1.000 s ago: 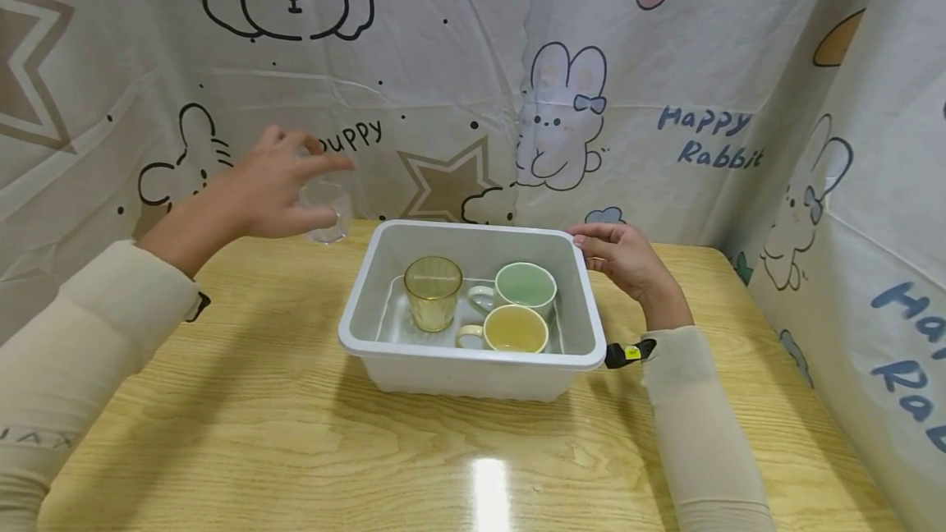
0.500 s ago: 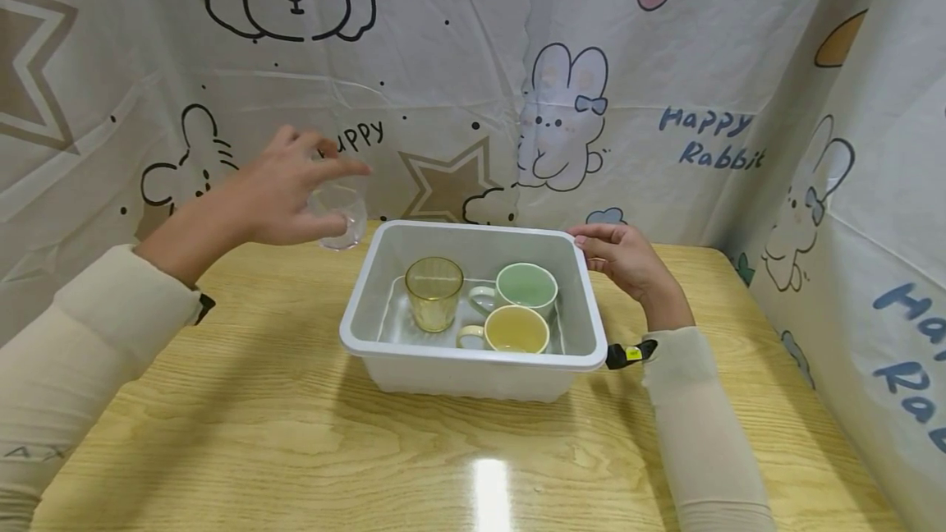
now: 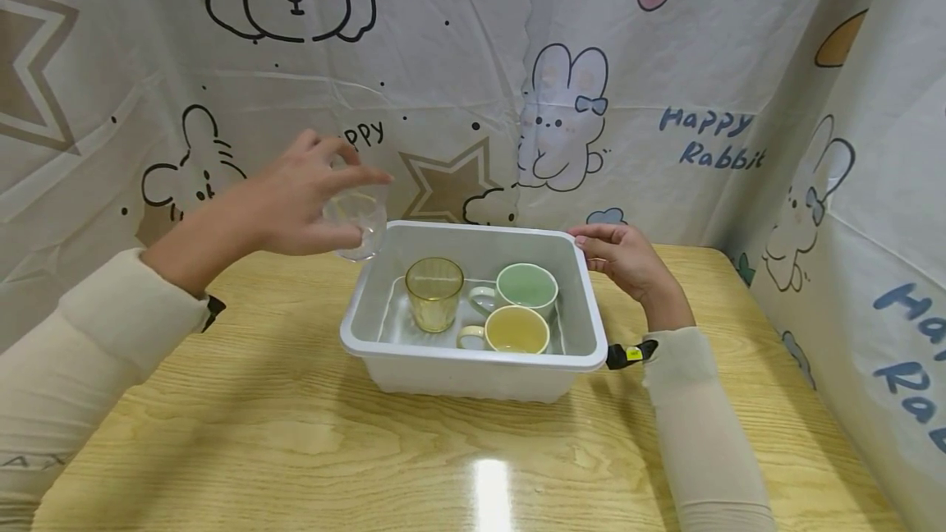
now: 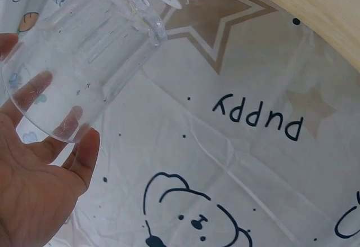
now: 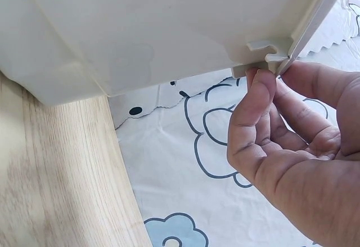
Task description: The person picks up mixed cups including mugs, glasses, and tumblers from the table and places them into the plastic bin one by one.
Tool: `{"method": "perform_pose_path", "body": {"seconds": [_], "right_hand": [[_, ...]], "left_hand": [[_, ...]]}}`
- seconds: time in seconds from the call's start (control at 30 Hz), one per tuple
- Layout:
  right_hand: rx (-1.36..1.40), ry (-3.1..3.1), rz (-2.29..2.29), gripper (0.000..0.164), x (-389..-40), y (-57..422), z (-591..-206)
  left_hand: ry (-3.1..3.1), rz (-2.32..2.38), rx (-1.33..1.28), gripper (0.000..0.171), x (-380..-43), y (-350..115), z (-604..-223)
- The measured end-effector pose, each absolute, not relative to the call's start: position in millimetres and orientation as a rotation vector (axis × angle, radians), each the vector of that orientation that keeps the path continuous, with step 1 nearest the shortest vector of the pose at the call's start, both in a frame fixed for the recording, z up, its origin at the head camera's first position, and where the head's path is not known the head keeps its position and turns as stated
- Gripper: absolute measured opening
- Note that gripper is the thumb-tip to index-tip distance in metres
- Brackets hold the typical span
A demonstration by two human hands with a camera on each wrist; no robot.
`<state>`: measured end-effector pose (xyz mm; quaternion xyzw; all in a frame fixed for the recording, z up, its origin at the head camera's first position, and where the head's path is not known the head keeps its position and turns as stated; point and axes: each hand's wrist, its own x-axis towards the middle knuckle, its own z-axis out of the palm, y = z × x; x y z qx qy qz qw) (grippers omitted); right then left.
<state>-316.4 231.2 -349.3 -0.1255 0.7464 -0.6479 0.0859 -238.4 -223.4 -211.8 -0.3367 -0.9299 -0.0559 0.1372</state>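
Observation:
My left hand grips a clear glass above the table, by the far left corner of a white plastic basin. In the left wrist view, thumb and fingers wrap round the mouth end of the clear glass. My right hand pinches the basin's rim at the far right corner; the right wrist view shows its fingers on the rim's underside. Inside the basin stand an amber glass, a green mug and a yellow mug, both mug handles pointing left.
The basin rests on a wooden table. A printed cloth hangs behind the table and along its sides, close to the table's back edge.
My left hand has carried the clear glass rightward and slightly down, from left of the basin to its far left corner. The right hand and the basin have stayed in place.

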Motion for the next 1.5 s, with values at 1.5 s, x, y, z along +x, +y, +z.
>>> {"method": "perform_pose_path", "body": {"seconds": [1.5], "right_hand": [[-0.373, 2.201, -1.955, 0.034, -318, 232, -350]], "left_hand": [[-2.81, -0.336, -1.544, 0.063, -223, -157, -262]]}}
